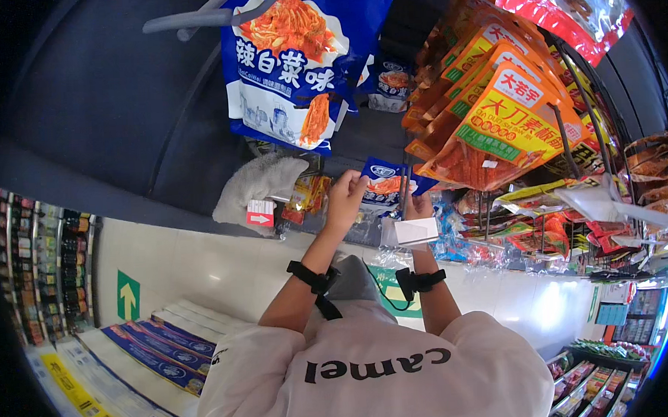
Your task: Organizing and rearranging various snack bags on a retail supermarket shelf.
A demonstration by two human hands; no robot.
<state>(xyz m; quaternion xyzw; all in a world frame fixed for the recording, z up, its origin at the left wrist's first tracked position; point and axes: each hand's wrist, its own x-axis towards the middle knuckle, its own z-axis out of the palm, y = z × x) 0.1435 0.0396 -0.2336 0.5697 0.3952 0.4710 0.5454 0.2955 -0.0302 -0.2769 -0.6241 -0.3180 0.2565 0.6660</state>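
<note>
A small blue-and-white snack packet (386,185) hangs at the centre by a metal display hook. My left hand (347,199) pinches its left edge between thumb and fingers. My right hand (419,206) is at the packet's lower right, partly hidden behind the hook and a white price tag (417,231); its grip cannot be made out. Above hangs a large blue snack bag (286,71). Orange-and-yellow snack packs (509,117) hang in a row to the right. A grey cloth (257,186) lies to the left of my left hand.
Bare metal hooks (191,22) stick out at the upper left. A red-and-white arrow tag (261,213) is by the cloth. More hanging snack bags (553,235) crowd the right. Stacked cartons (155,350) stand at the lower left, beyond the pale floor (185,265).
</note>
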